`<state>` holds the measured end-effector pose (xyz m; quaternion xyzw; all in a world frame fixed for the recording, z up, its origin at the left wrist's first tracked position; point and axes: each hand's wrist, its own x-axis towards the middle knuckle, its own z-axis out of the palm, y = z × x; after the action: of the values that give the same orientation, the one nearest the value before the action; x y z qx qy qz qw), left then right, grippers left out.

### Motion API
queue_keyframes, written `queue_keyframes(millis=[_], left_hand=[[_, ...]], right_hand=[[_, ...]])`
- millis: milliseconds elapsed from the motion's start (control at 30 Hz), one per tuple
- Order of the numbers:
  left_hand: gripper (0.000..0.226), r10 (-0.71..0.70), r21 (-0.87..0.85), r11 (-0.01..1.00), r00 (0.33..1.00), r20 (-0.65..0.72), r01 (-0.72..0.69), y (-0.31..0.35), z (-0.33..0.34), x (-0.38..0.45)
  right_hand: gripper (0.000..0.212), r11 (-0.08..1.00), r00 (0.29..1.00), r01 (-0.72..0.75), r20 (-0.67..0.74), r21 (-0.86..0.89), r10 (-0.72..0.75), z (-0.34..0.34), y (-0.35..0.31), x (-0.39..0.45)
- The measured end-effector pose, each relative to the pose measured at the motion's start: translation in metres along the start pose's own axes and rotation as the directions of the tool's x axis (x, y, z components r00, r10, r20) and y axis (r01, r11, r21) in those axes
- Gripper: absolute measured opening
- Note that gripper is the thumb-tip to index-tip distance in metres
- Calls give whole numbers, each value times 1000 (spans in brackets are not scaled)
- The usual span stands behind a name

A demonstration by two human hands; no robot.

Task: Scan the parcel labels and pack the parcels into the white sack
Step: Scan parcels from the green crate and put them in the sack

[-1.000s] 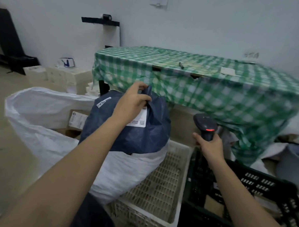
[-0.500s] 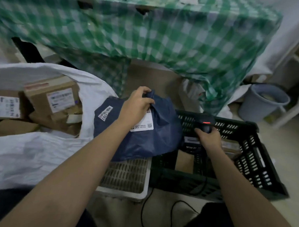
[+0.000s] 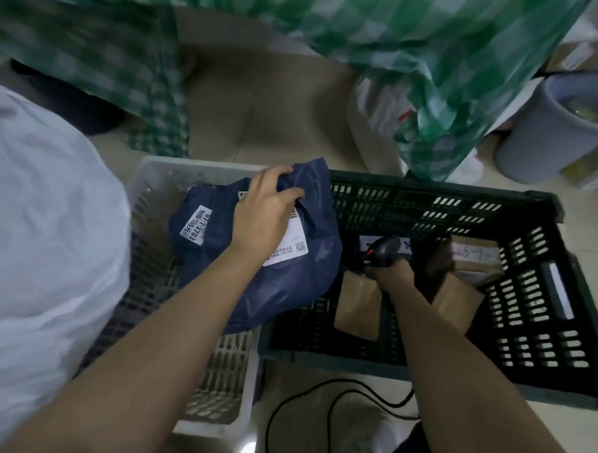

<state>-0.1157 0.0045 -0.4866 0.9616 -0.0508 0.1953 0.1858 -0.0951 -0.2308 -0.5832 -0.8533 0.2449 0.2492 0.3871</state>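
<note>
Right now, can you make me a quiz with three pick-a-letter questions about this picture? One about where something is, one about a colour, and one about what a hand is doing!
1. Where is the barcode scanner?
A. inside the black crate
B. in the white sack
C. on the floor

2. What colour is the parcel bag?
A. red
B. dark blue
C. yellow

3. What is the left hand doing?
A. hanging free
B. gripping the parcel bag
C. holding the cable

Answers:
1 A, the right hand holds it down in the crate.
2 B, navy plastic with white labels.
3 B, its fingers bunch the bag's top.
</note>
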Motion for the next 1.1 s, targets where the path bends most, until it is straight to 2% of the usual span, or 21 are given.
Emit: queue_keyframes(millis=[100,167,233,300,367,433,500,533,600,633,700,733,767,833,867,1000,1100], left_hand=[[24,-13,-10,1000,999,-40,13,-5,12,-4],[36,-26,-16,1000,999,-30,25,-8,16,-8],[35,-47,-34,998,999,-3,47,-8,17,-10],[22,-70,-61,996,997,28,72,-7,13,-9],[18,-105,-85,990,992,65,111,-3,4,-10],[19,-141,-116,982,988,69,148,3,-9,-14],[18,-140,-170,975,990,34,144,9,-24,-18],[19,-124,-204,971,992,13,124,12,-34,-19],[22,-85,-267,961,996,-22,76,18,-58,-22],[20,-63,-293,955,997,-32,51,20,-71,-24],[16,-28,-339,941,999,-46,10,26,-100,-28],[16,-17,-378,926,998,-55,-5,30,-115,-30],[18,-18,-429,903,998,-65,-11,35,-131,-33],[23,-37,-526,850,995,-96,-19,44,-163,-38],[26,-33,-558,829,994,-104,-31,46,-177,-40],[32,73,-595,795,993,-97,-116,49,-222,-54],[37,62,-674,728,991,-117,-125,45,-255,-68]], right_hand=[[46,993,992,-89,87,-79,96,13,10,11],[34,993,984,-120,130,-22,122,19,20,15],[10,993,987,-102,129,51,95,21,20,12],[15,986,998,-19,61,163,9,18,6,5],[51,942,994,84,45,324,-104,10,-12,-10],[82,860,942,157,187,485,-277,5,-28,-36],[117,851,850,238,323,468,-415,12,-45,-65],[131,860,827,311,330,405,-455,20,-52,-79],[140,829,823,433,222,354,-524,29,-65,-107],[134,792,804,487,165,369,-571,29,-72,-122],[104,722,786,534,56,440,-615,24,-85,-153],[93,692,765,556,41,460,-642,19,-90,-168],[91,666,728,595,51,451,-684,14,-93,-183],[93,618,648,688,61,380,-759,2,-101,-216],[86,594,620,737,28,322,-784,-3,-106,-232],[44,468,495,868,-237,164,-836,-15,-119,-286],[20,409,411,910,-297,72,-862,-18,-131,-321]])
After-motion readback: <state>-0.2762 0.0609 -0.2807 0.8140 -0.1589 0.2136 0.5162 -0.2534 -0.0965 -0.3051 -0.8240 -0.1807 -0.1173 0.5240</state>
